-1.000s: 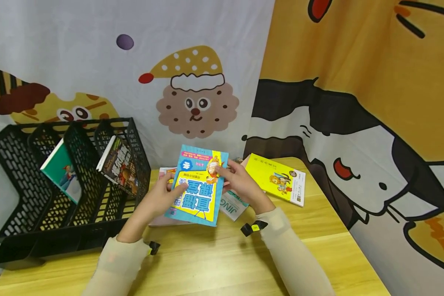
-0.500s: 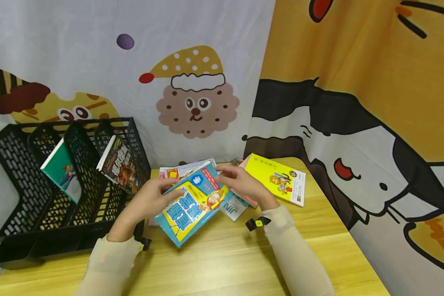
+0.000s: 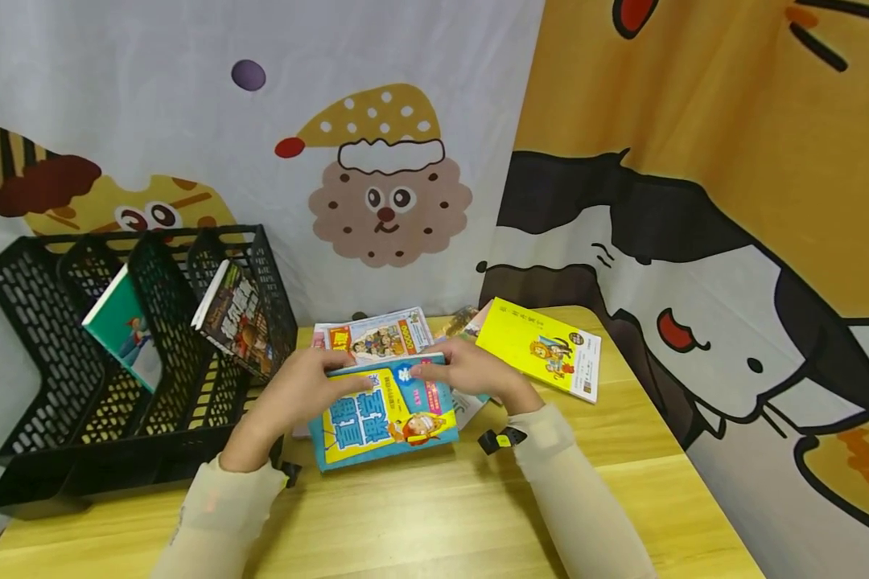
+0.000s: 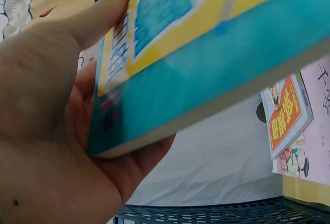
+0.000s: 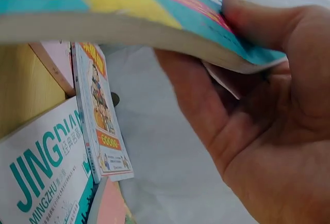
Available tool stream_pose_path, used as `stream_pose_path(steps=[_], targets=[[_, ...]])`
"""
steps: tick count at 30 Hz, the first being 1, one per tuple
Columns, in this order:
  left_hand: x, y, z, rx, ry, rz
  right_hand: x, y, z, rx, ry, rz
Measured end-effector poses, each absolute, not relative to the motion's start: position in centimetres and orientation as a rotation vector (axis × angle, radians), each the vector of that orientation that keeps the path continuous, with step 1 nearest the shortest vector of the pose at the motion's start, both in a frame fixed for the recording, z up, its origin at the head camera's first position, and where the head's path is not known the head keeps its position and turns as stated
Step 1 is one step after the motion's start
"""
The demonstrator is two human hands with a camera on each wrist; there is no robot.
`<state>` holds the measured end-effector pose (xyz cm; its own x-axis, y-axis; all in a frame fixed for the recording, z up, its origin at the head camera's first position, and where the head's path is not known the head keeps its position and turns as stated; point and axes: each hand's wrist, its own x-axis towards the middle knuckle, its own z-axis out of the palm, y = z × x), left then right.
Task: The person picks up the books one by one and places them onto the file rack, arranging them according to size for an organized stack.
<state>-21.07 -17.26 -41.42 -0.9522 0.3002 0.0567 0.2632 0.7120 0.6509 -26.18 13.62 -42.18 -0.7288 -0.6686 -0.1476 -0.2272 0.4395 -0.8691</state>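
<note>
Both hands hold a blue and yellow book above the front of the table, its cover turned sideways toward the head camera. My left hand grips its left part, thumb on the cover and fingers behind, as the left wrist view shows. At the book's upper right, my right hand pinches it, thumb over the cover and fingers underneath. Behind the book lies a comic-style book with a crowd of cartoon figures. A white and teal book lies partly hidden beneath the right hand.
A black mesh file rack stands at the left. It holds a green book and a dark-covered book in separate compartments. A yellow book lies on the wooden table at the right. A printed curtain hangs behind.
The blue and yellow book has turned from upright to sideways, its top swinging round to the right and its far edge tipping up. Both hands shifted their hold during the turn.
</note>
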Motion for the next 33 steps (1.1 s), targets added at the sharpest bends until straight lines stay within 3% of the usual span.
stream_pose_path(steps=[6,15,20,27,33], targets=[[-21.0,-17.7,-40.9,0.288,3.021,1.212,-26.3,14.1,-42.3,-0.567,2.221,-1.435],[-21.3,-18.0,-40.7,0.163,2.775,1.463,-26.4,14.3,-42.4,-0.401,2.078,-1.782],[-20.9,-18.0,-40.3,0.194,2.718,1.614,-26.7,14.3,-42.5,-0.496,2.063,-1.706],[-20.2,-18.0,-39.9,0.354,2.789,1.417,-26.6,14.2,-43.0,-0.566,2.121,-1.492],[-20.3,-17.2,-40.4,0.534,2.773,1.322,-26.1,13.1,-42.7,-0.866,2.175,-1.155]])
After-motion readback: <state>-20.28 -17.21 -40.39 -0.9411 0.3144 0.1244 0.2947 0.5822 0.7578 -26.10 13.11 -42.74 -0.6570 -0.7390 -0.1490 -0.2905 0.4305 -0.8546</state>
